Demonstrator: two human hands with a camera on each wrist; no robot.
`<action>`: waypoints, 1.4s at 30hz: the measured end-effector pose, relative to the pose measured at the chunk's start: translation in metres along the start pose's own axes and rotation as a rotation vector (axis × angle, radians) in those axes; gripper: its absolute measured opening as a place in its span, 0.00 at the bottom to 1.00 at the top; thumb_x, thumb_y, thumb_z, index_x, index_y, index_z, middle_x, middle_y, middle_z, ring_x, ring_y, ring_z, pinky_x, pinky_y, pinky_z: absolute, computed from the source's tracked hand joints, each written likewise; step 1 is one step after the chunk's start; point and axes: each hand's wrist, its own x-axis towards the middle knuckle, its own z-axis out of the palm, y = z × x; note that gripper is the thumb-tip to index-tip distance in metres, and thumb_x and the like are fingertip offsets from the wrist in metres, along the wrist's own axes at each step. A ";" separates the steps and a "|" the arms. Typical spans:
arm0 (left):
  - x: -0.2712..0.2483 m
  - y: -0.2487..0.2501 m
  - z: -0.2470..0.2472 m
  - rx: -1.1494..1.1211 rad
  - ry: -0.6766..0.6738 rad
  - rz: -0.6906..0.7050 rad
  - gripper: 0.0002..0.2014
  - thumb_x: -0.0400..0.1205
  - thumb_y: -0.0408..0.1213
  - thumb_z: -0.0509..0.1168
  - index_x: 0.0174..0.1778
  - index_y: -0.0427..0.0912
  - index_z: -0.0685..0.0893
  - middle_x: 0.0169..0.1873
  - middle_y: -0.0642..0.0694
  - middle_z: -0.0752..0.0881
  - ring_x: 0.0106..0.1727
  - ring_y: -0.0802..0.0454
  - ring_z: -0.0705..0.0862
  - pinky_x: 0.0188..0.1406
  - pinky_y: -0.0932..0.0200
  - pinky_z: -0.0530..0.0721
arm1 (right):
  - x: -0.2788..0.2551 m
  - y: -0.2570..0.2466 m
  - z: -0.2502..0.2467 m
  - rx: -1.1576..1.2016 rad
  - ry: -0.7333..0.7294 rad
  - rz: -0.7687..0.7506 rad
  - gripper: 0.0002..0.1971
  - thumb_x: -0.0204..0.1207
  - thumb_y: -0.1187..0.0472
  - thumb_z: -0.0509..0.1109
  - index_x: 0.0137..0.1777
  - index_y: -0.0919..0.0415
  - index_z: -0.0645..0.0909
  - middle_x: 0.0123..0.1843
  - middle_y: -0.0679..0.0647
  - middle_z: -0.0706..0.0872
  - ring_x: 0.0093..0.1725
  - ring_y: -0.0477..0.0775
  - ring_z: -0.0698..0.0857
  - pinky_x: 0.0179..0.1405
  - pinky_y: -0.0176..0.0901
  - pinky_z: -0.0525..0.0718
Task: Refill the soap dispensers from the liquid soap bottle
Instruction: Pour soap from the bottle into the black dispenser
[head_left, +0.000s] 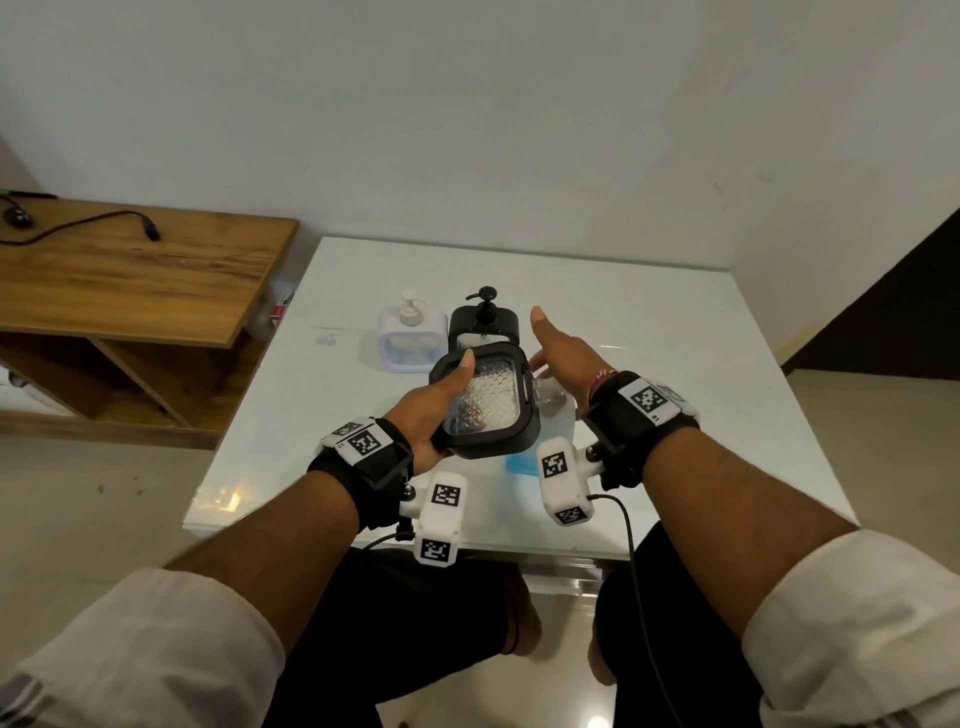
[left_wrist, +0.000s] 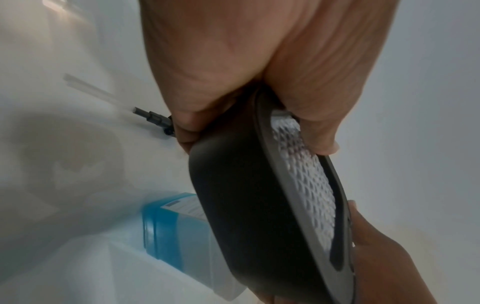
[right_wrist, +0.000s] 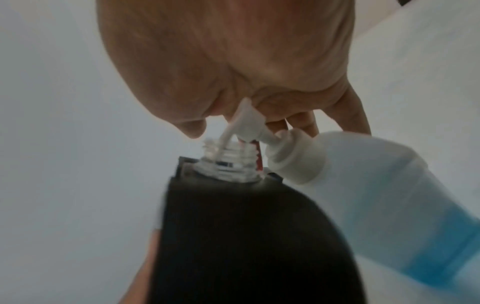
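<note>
Black dispenser (head_left: 483, 408) gripped by left hand (head_left: 428, 415).

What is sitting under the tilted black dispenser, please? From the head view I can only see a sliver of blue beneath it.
Observer: The right wrist view shows the liquid soap bottle there. Its white pump spout points into the mouth of the black dispenser.
Operator: Is the dispenser's own pump off?
Observer: Yes, its clear threaded neck is bare in that view.
Operator: Where is that pump now?
Observer: The left wrist view shows a dark pump with a clear tube, probably that one. It lies on the table beyond the left hand, which grips the dispenser.
</note>
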 end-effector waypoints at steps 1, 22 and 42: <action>0.000 0.000 0.000 0.003 0.001 0.002 0.23 0.85 0.56 0.66 0.67 0.43 0.86 0.59 0.41 0.93 0.57 0.45 0.92 0.55 0.47 0.89 | 0.001 0.000 0.000 0.028 -0.013 0.009 0.39 0.81 0.30 0.44 0.47 0.63 0.84 0.57 0.60 0.82 0.62 0.62 0.80 0.72 0.56 0.72; 0.008 -0.002 -0.005 -0.032 0.022 0.024 0.24 0.86 0.54 0.66 0.72 0.42 0.84 0.61 0.42 0.92 0.58 0.45 0.93 0.50 0.50 0.91 | 0.020 0.007 0.011 -0.124 0.108 0.054 0.15 0.87 0.65 0.50 0.66 0.69 0.74 0.67 0.65 0.83 0.64 0.66 0.80 0.60 0.50 0.77; 0.012 -0.001 -0.009 -0.030 0.017 0.029 0.23 0.85 0.54 0.67 0.69 0.42 0.85 0.62 0.41 0.92 0.62 0.43 0.91 0.62 0.45 0.88 | 0.022 0.007 0.015 -0.165 0.076 0.043 0.35 0.85 0.38 0.48 0.68 0.67 0.81 0.69 0.63 0.82 0.66 0.63 0.79 0.63 0.48 0.72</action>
